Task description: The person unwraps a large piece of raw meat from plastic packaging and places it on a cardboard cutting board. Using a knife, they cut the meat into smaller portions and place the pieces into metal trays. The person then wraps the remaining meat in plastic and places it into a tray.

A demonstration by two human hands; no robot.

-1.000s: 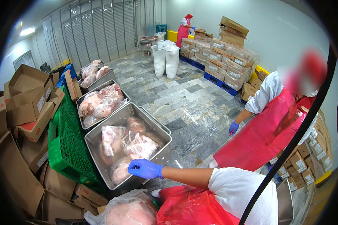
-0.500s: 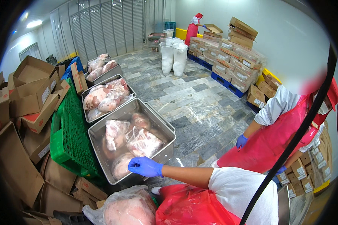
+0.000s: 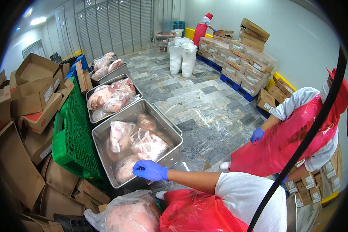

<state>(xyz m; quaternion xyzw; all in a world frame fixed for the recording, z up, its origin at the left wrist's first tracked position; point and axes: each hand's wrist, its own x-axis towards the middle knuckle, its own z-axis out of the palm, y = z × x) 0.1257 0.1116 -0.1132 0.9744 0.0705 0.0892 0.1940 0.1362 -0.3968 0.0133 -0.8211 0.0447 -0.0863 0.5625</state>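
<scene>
Marble-patterned floor tiles (image 3: 197, 112) and pale wall panels (image 3: 228, 15) bound the work area. Nearest the person, a large bagged meat piece (image 3: 131, 214) lies beside a red apron (image 3: 197, 208) at the lower edge; its support is hidden. The left hand is out of view. The right hand (image 3: 150, 171), gloved in blue, is positioned at the near rim of a metal tub (image 3: 173, 154), next to a bagged piece (image 3: 126, 169). Its fingers are curled close together; whether they pinch the bag or touch the rim cannot be determined. Further inside the tub, a clear-bagged cut (image 3: 149, 145) sits beside a second cut (image 3: 120, 135) in cloudy liquid. A green crate (image 3: 79, 143) stands between the tub and opened cardboard boxes (image 3: 38, 96). On the right, a co-worker (image 3: 282, 139) is now bent lower than one second ago, one arm directed down toward labelled cartons (image 3: 307, 179). The right hand and tub contents keep the same arrangement, which suggests a pause in handling at this tub. Beyond it, a second tub (image 3: 91, 116) and a third tub (image 3: 118, 75) hold more meat. At the rear, white-lined bins (image 3: 181, 58) stand near wrapped box stacks (image 3: 239, 58); a far worker (image 3: 203, 29) attends the stack's end.
</scene>
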